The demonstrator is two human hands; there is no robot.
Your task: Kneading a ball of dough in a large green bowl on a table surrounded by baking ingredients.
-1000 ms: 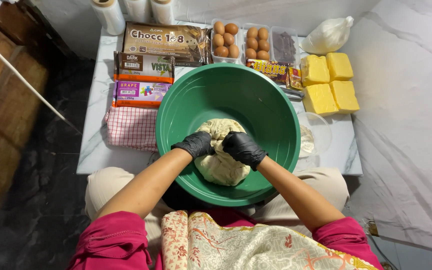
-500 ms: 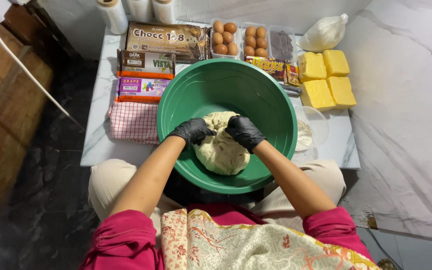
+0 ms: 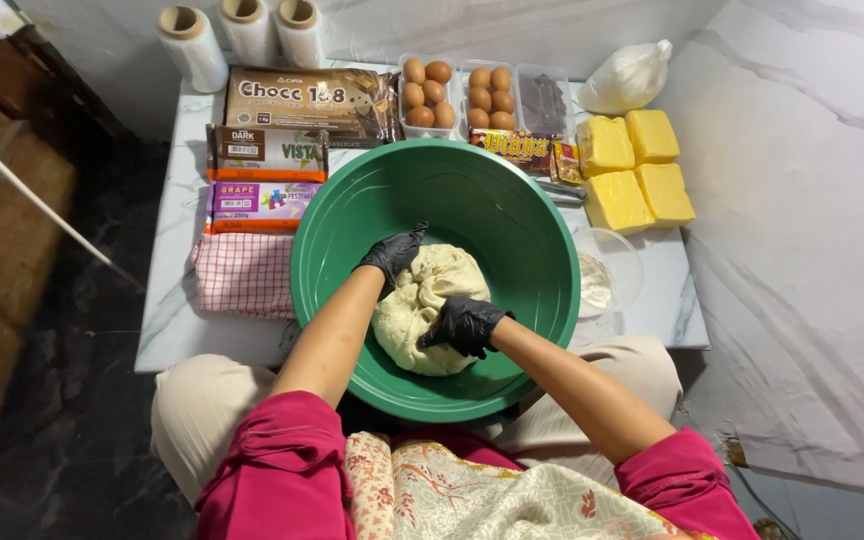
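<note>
A pale lump of dough [image 3: 432, 300] lies in the bottom of a large green bowl [image 3: 512, 210] on a low marble table. Both my hands wear black gloves. My left hand [image 3: 390, 254] grips the far left edge of the dough, fingers curled over it. My right hand [image 3: 464, 324] presses on the near right side of the lump, fingers closed on the dough.
Behind the bowl are boxes of chocolate [image 3: 307, 100], eggs in clear trays [image 3: 430, 95], yellow butter blocks [image 3: 637, 165], a white bag [image 3: 627, 78] and three film rolls [image 3: 242, 30]. A red checked cloth [image 3: 242, 272] lies left, a clear small bowl [image 3: 607, 270] right.
My hands have come off the top of the dough, side by side, and now grip it at opposite sides, left hand farther away, right hand nearer. The dough has been turned and stretched.
</note>
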